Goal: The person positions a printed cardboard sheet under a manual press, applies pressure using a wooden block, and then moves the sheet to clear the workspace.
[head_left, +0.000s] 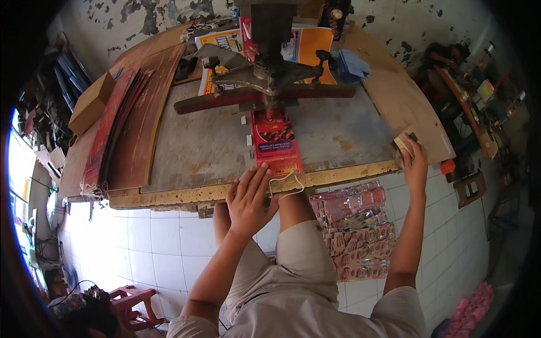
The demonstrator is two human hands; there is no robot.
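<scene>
A red printed card or bag lies on the grey worktop, its far end under a metal press head. A white string loop hangs from its near end. My left hand rests over that near end, palm down, fingers stretched out and lying flat. At the right front corner of the worktop, my right hand has its fingers round a small pale wooden block with a dark piece on it. Small white pieces line the left side of the red card.
Long red-brown boards and a cardboard box stand on the left. Printed yellow sheets lie behind the press. Pink printed packs are spread on the tiled floor. Another person sits at the far right.
</scene>
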